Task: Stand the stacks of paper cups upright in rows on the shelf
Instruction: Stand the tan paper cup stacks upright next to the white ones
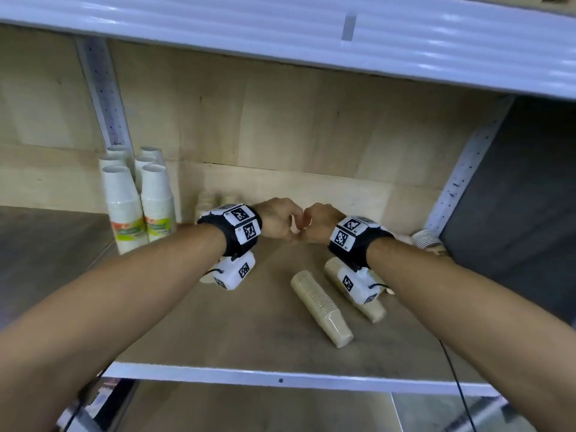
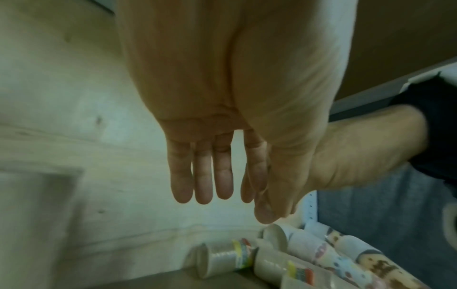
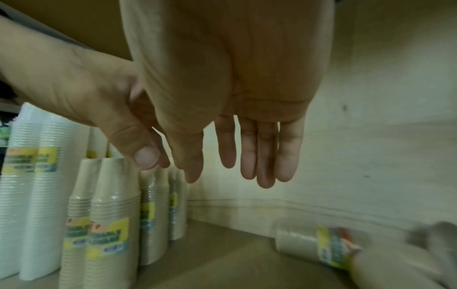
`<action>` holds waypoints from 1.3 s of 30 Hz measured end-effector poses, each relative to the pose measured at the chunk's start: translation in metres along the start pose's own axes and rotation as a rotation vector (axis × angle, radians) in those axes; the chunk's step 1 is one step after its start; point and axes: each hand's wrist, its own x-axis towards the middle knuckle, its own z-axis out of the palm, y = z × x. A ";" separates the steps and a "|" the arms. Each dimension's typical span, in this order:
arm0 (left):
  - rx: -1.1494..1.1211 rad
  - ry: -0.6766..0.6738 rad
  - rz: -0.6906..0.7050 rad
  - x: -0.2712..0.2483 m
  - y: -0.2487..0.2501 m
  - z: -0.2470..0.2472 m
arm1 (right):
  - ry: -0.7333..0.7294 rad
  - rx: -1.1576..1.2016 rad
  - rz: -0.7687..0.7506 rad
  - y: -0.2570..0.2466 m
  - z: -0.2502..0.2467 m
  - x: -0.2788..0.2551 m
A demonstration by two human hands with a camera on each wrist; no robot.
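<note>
Two beige paper-cup stacks (image 1: 322, 308) lie on their sides near the front of the wooden shelf (image 1: 249, 338), one partly under the right wrist. Beyond them the left hand (image 1: 276, 221) and right hand (image 1: 318, 221) meet in mid-air, fingers hanging relaxed and extended, holding nothing. Farther back at the left, tall white wrapped cup stacks (image 1: 137, 201) stand upright in rows against the plywood back wall (image 1: 280, 126).

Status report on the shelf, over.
Both hands empty, left hand and right hand touching mid-shelf. White stacks upright at left. Beige stack lies on its side. Nothing blocking it.
</note>
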 end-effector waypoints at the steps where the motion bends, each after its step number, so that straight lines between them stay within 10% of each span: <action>1: -0.008 -0.025 0.022 0.004 0.008 0.006 | -0.010 -0.018 0.021 0.010 0.001 -0.004; 20: 0.100 -0.432 0.295 0.012 0.077 0.118 | -0.012 0.028 0.343 0.129 0.069 -0.105; 39: 0.222 -0.389 0.358 0.003 0.072 0.128 | 0.055 0.075 0.366 0.137 0.098 -0.102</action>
